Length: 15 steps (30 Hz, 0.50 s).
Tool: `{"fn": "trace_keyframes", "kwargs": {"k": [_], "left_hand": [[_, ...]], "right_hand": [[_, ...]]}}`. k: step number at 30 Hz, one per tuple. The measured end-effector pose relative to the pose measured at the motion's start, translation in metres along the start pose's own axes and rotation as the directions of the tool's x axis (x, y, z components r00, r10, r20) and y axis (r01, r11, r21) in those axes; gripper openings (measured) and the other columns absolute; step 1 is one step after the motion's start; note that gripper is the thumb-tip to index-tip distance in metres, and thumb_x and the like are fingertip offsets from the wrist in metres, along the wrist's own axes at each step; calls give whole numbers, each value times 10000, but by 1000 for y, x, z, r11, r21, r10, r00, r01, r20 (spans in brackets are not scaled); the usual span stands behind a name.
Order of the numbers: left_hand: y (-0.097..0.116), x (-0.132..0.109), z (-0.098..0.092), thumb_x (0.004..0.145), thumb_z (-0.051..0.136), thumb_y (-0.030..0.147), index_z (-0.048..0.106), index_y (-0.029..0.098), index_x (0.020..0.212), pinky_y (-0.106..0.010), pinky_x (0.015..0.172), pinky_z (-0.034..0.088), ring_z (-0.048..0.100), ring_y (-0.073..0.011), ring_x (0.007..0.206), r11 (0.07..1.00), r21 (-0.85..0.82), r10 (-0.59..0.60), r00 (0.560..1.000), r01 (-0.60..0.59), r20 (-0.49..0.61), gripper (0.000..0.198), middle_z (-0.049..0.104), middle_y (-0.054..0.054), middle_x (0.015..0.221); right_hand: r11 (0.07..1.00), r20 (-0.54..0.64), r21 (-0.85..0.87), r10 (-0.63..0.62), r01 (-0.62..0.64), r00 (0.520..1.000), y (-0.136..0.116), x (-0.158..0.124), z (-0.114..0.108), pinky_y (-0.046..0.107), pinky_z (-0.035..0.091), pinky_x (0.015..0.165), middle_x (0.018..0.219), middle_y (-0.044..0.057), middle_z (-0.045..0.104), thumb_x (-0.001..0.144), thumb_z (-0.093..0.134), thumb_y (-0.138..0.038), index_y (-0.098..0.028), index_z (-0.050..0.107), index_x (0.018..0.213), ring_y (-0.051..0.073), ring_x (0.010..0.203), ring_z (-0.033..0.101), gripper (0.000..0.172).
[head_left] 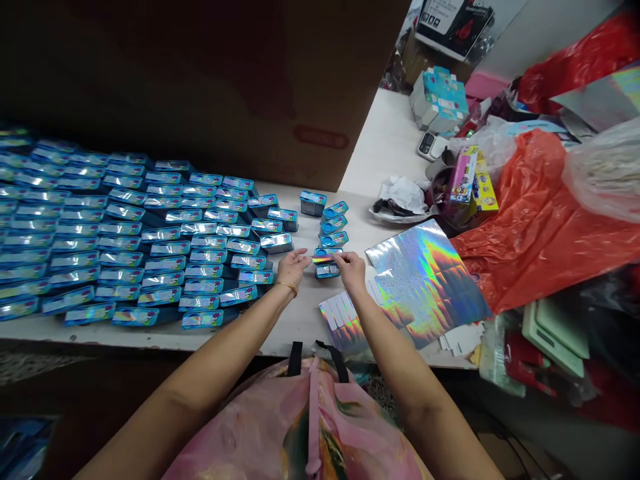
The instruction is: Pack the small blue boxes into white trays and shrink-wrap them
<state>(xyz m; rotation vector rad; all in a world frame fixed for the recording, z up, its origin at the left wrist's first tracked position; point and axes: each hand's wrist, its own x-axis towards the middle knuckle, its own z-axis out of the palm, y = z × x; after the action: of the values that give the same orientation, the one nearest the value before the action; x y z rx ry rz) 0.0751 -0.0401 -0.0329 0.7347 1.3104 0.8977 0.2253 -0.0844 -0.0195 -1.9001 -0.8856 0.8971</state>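
My left hand [293, 264] and my right hand [351, 268] meet over a small blue case [326, 255] on the white table [300, 320]. Between the fingertips of both hands stretches a thin holographic sticker strip [323, 259], held at each end just above that case. Another blue case [327, 271] lies right under my right hand. Three more blue cases [334, 225] line up just beyond. A shiny holographic sticker sheet [425, 280] lies to the right of my right hand, with a partly used sheet [343, 320] below it.
Several rows of blue cases [125, 233] cover the table's left half. A big brown cardboard box [225, 87] stands behind them. Red plastic bags [540, 220], small colourful boxes [465, 173], crumpled paper [400, 197] and a calculator [429, 143] crowd the right side.
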Motion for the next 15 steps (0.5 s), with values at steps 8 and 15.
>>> {"fn": "trace_keyframes", "kwargs": {"k": [8,15], "left_hand": [[-16,34,0,475,713,225,588,111,881,-276,652,419,558,-120,588,999,39,18,1000,-18,-18,440,581,15,589],[-22,39,0,460,724,254,589,105,882,-287,646,431,570,-135,587,996,89,8,1000,-8,-5,468,607,-10,605]], "right_hand": [[926,-72,-351,-178,142,981,6,12,12,261,378,737,774,36,584,757,521,-343,-186,667,745,155,768,521,214],[812,-38,-562,-215,157,976,4,12,17,276,325,729,786,39,553,783,515,-340,-197,663,752,166,769,469,208]]}}
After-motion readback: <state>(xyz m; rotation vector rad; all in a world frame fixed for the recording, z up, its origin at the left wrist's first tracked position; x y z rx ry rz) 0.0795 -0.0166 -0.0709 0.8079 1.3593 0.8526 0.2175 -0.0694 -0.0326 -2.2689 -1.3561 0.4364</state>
